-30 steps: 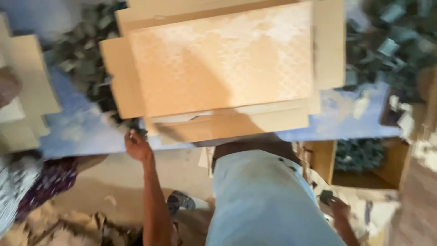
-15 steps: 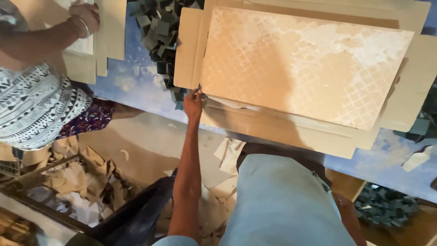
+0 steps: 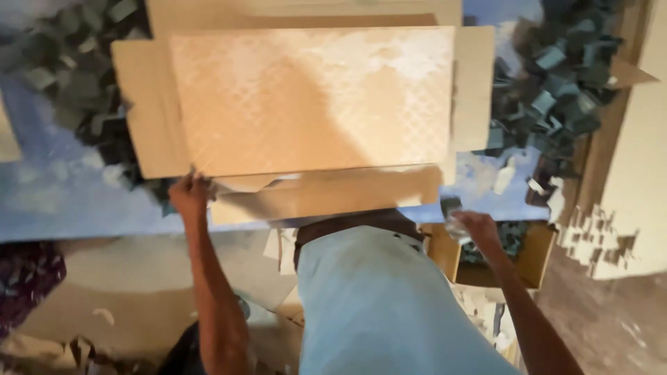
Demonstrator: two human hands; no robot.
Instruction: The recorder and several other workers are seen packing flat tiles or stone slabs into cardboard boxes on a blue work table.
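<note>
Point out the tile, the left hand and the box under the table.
tile (image 3: 313, 97), head view, middle of its patterned face
left hand (image 3: 189, 194), head view, back of the hand
box (image 3: 538, 253), head view, its right wall

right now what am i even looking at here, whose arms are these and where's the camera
There is no machine here. The camera sits on a person's head and looks straight down, so you see their own body: a light blue shirt in the middle and one bare arm on each side.

The left hand rests at the lower left corner of a large tan tile with a faint diamond pattern. The tile lies on flattened cardboard spread over a blue table.

The right hand holds a small grey piece above an open cardboard box that contains more such pieces. Heaps of the same dark grey-green pieces lie on the table at both sides of the tile.

At the far left edge, a bit of patterned purple cloth seems to belong to someone else.
</note>
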